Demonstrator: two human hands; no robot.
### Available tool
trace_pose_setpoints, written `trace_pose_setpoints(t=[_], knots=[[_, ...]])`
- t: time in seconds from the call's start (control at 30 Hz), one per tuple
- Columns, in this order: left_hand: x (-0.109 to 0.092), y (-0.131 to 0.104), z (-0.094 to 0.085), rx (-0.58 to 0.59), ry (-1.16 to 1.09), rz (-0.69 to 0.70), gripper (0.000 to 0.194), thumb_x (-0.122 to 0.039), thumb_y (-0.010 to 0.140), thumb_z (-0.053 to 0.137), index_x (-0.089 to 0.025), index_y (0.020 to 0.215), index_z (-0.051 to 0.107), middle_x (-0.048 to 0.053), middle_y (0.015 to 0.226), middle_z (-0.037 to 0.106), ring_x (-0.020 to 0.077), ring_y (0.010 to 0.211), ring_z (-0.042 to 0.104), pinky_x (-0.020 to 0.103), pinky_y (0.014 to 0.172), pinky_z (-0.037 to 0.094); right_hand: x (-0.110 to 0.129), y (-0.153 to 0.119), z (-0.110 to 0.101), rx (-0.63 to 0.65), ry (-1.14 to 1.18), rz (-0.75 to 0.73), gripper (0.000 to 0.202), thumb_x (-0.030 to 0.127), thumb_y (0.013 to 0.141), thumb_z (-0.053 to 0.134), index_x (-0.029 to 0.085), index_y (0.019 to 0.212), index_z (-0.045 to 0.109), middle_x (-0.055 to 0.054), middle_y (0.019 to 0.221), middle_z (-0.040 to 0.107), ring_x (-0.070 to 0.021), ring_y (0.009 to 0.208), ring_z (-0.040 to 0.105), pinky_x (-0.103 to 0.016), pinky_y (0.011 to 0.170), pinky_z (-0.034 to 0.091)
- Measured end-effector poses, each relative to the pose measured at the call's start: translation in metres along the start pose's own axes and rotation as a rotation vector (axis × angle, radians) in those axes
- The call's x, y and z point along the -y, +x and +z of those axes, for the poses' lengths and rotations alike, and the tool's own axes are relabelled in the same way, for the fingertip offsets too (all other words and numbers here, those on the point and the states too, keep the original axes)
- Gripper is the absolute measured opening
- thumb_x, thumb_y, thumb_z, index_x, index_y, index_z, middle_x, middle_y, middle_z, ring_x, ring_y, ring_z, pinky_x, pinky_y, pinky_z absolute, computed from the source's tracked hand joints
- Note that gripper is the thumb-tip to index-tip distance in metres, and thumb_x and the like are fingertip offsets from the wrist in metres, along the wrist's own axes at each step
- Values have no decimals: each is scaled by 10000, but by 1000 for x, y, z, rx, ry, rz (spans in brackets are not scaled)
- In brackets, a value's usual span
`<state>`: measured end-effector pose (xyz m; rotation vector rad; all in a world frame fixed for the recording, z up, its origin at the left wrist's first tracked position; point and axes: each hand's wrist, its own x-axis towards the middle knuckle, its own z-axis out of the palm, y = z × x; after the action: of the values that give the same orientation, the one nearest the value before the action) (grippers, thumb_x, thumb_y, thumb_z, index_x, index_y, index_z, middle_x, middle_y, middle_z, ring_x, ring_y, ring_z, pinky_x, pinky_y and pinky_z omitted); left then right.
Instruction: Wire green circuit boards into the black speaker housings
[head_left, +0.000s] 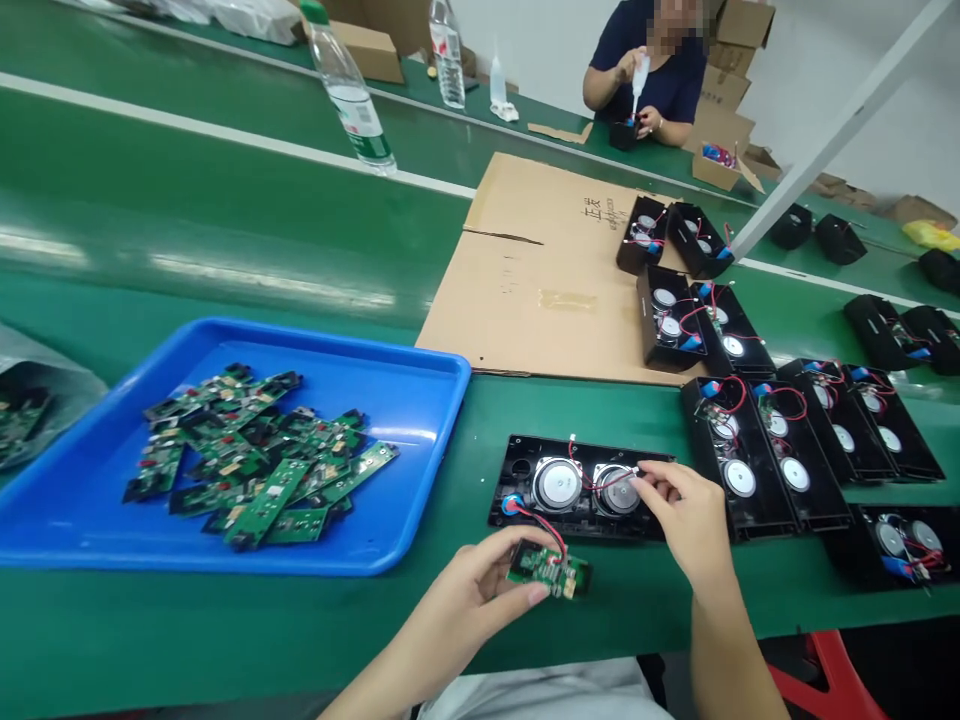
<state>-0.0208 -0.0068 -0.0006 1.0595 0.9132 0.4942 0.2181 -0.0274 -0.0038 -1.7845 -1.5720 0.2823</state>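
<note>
My left hand (487,590) grips a green circuit board (551,572) by its left end, just in front of a black speaker housing (517,455). A red wire runs from the board to a blue-wrapped part (513,505) at the housing's left corner. Two round speakers (559,484) sit in the housing. Over the right one, my right hand (686,510) pinches the end of a thin wire with a small white connector (636,472) between thumb and fingertips. The wire leads back across the speakers.
A blue tray (442,440) heaped with circuit boards (262,450) stands at left. Several black speaker housings (739,480) line the right side. Cardboard (525,270) lies behind, near a water bottle (356,110). Across the bench, a person (637,80) holds a white squeeze bottle.
</note>
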Motion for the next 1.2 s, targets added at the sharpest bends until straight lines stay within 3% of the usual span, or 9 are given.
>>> trace_pose_setpoints(t=[0.2,0.43,0.57,0.77,0.93,1.03,1.2], knots=[[-10,15,21,-187,-6,-6,264,-336,746,642,-206,968,582,10,811,734,220,800,706,327,735,592,9,5,14,45,156,-26,155,202,847,540,182,755,663,-39,775,650,-127,569,565,-235,485,459],[-13,25,26,-343,205,46,294,-408,745,612,-211,949,534,48,857,753,248,830,718,348,747,596,20,5,24,182,261,-66,176,168,875,486,177,799,645,-28,744,644,-125,581,565,-227,520,458],[-12,30,26,-339,247,58,289,-410,753,598,-212,949,521,55,841,760,262,816,722,368,750,590,19,1,27,271,203,-178,216,174,917,444,173,838,644,-31,750,610,-141,668,575,-243,599,464],[-14,31,27,-323,314,67,245,-370,774,578,-226,969,548,52,952,749,248,809,721,353,752,588,15,-3,33,312,76,-269,232,173,925,431,167,806,631,-27,727,595,-138,654,556,-243,585,437],[-12,30,27,-315,396,90,196,-350,788,554,-242,950,573,31,882,751,241,800,720,313,687,590,17,-2,33,354,65,-288,184,137,891,470,170,779,613,-19,721,606,-136,662,560,-237,589,429],[-7,30,29,-322,408,116,167,-341,793,546,-239,922,577,36,888,744,237,820,718,280,629,587,18,-3,35,309,20,-288,199,129,875,457,167,734,592,-17,680,583,-133,602,534,-239,548,406],[3,30,35,-358,395,197,115,-306,801,534,-225,876,566,31,857,726,209,805,709,288,704,580,18,-5,38,282,24,-233,208,122,851,450,162,679,560,2,627,525,-111,534,488,-224,496,361]])
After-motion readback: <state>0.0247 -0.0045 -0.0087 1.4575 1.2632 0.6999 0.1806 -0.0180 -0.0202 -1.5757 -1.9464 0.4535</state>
